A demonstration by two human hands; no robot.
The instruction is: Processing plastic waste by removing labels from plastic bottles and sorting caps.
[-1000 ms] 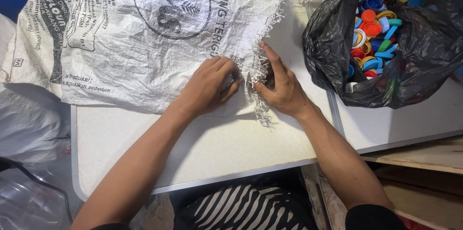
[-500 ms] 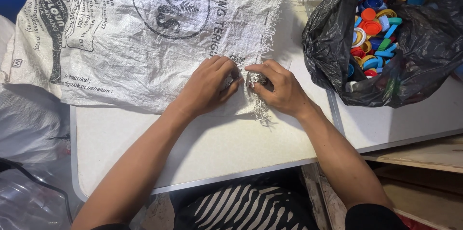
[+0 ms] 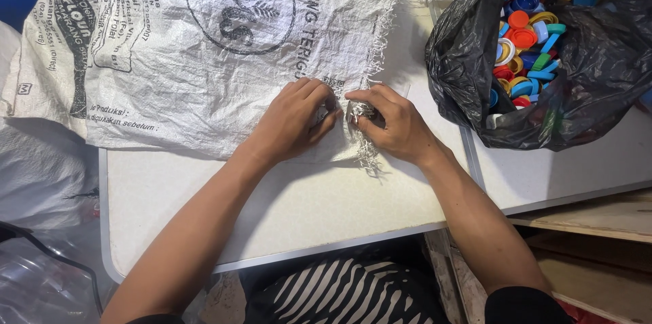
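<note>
The white woven sack (image 3: 204,45) lies flat across the far left of the pale surface (image 3: 305,208), its frayed right edge bunched between both hands. The left hand (image 3: 292,120) presses its corner with curled fingers while the right hand (image 3: 390,123) pinches the fringe. A black bag (image 3: 598,73) of coloured bottle caps (image 3: 526,45) sits just to the right.

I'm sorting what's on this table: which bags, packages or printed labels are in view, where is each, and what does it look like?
Woven sack: flat across the table's upper left, white with black print and a round emblem, frayed right edge pinched by the left hand and right hand.
Black plastic bag: upper right, open, crumpled, full of colourful bottle caps.
Clear plastic bags: lower left, off the table.
</note>
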